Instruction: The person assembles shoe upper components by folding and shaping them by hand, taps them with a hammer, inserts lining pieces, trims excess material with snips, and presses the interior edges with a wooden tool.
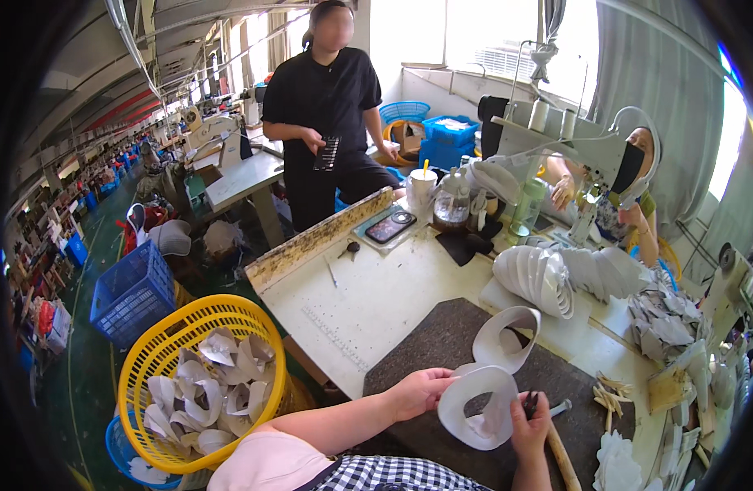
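Between my two hands is a white shoe upper point(451, 412), a curved ring with an opening in its middle. My left hand point(421, 393) pinches its upper left edge. On its right edge my right hand point(530, 430) closes, thumb on the white face; a small dark thing shows by those fingers, too hidden to name. Just beyond stands another white shoe upper point(484, 337) on the dark mat point(425, 335). Beside my right hand lies a tool with a wooden handle point(563, 458) and a metal end, probably a hammer.
A yellow basket point(229, 304) of white pieces stands at my left, near a blue crate point(133, 295). Stacked white uppers point(533, 280), a phone point(390, 227) and a cup point(422, 190) are on the table point(311, 295). One person stands opposite; another sits behind a sewing machine point(556, 147).
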Demonstrator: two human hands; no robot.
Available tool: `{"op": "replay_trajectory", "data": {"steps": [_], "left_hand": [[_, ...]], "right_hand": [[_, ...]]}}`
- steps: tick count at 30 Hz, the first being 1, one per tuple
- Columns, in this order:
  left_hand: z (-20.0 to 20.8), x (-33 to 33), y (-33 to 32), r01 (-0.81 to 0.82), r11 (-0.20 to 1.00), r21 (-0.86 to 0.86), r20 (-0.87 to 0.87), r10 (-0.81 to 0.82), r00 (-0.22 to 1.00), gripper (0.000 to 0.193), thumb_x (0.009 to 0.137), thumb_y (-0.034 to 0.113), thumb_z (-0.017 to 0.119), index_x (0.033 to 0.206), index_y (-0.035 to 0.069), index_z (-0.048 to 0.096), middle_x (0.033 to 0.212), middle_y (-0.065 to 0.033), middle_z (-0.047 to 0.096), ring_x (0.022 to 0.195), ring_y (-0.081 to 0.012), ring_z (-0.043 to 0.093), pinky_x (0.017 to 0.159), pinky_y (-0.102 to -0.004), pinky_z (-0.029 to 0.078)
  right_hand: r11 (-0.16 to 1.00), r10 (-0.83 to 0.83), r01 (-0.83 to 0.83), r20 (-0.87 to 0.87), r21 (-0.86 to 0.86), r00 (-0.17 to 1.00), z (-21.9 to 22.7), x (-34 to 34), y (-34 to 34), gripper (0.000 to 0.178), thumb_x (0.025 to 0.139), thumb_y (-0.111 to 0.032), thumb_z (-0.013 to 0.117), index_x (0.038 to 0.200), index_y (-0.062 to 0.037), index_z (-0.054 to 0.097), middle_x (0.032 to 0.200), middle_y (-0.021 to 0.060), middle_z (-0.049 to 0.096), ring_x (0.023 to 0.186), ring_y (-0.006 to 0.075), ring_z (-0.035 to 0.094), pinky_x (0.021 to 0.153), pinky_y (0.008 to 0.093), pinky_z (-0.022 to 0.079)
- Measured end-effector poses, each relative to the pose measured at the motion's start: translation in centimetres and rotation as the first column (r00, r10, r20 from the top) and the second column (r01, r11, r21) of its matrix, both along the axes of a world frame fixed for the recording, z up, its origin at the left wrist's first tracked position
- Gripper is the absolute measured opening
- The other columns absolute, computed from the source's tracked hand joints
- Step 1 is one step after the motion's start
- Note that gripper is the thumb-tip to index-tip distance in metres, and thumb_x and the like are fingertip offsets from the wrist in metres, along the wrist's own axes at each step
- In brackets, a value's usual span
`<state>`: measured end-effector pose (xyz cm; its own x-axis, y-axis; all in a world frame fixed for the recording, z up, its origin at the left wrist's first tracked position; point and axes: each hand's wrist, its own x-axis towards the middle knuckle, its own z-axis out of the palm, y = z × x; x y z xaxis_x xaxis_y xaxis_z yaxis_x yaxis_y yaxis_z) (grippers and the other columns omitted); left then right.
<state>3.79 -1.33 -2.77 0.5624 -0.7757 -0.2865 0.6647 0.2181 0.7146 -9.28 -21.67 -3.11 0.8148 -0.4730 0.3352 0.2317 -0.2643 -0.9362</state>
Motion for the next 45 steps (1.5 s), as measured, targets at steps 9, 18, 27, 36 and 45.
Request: {"op": "replay_trajectory", "data": {"steps": [9, 18, 27, 36, 45], "left_hand": [[0.9, -1.1, 0.9, 0.19, 0.972, -0.14, -0.199, -0.216, 0.956, 0.032, 0.096, 0.025, 0.05, 0.116, 0.001, 0.055, 0.103, -0.0072, 0.064, 0.09, -0.0143, 0.062, 0.082, -0.0295, 0.05], [2.8, -1.9, 0.8, -0.191, 0.974, -0.126, 0.251, 0.217, 0.943, 0.023, 0.094, 0.025, 0.054, 0.104, 0.004, 0.059, 0.086, -0.0033, 0.064, 0.075, -0.0095, 0.061, 0.066, -0.0242, 0.05], [0.4, 0.7, 4.0, -0.551, 0.82, -0.157, 0.354, 0.568, 0.743, 0.019, 0.094, 0.025, 0.055, 0.092, 0.006, 0.058, 0.084, -0.0042, 0.063, 0.069, -0.0106, 0.06, 0.055, -0.0234, 0.05], [0.2, 0.4, 3.2, -0.581, 0.759, -0.294, 0.533, 0.635, 0.56, 0.022, 0.095, 0.024, 0.054, 0.078, 0.01, 0.056, 0.076, 0.0034, 0.059, 0.069, -0.0043, 0.051, 0.063, -0.0201, 0.043], [1.4, -2.3, 2.4, -0.503, 0.833, -0.232, 0.652, 0.517, 0.555, 0.024, 0.095, 0.024, 0.055, 0.076, 0.008, 0.055, 0.073, 0.0067, 0.053, 0.067, -0.0016, 0.044, 0.059, -0.0188, 0.036]], "right_hand": [[0.997, 0.048, -0.041, 0.09, -0.071, 0.995, 0.6, -0.1, 1.3, 0.01, 0.085, -0.005, 0.065, 0.088, -0.0031, 0.055, 0.073, 0.0002, 0.058, 0.064, 0.0053, 0.052, 0.059, 0.0207, 0.042], [0.953, 0.146, -0.129, 0.041, -0.273, 0.988, 1.5, -0.8, 1.8, 0.02, 0.077, -0.002, 0.07, 0.095, -0.005, 0.061, 0.069, -0.0008, 0.054, 0.058, 0.0048, 0.046, 0.053, 0.02, 0.039], [0.977, 0.114, -0.14, -0.161, -0.16, 0.98, 2.3, 0.6, 1.0, 0.032, 0.085, -0.011, 0.061, 0.117, -0.0071, 0.057, 0.079, -0.0003, 0.051, 0.067, 0.0071, 0.047, 0.063, 0.0223, 0.042], [0.958, -0.094, 0.128, -0.14, 0.257, 0.986, 2.6, 3.2, -5.6, 0.023, 0.09, -0.011, 0.048, 0.11, -0.0007, 0.052, 0.079, 0.0006, 0.051, 0.067, 0.0071, 0.05, 0.059, 0.0215, 0.042], [0.809, -0.546, 0.421, -0.261, -0.409, 0.796, -0.8, 3.3, -15.7, 0.05, 0.079, -0.023, 0.062, 0.119, 0.0037, 0.05, 0.106, 0.0223, 0.061, 0.096, 0.0302, 0.059, 0.082, 0.0362, 0.047]]}}
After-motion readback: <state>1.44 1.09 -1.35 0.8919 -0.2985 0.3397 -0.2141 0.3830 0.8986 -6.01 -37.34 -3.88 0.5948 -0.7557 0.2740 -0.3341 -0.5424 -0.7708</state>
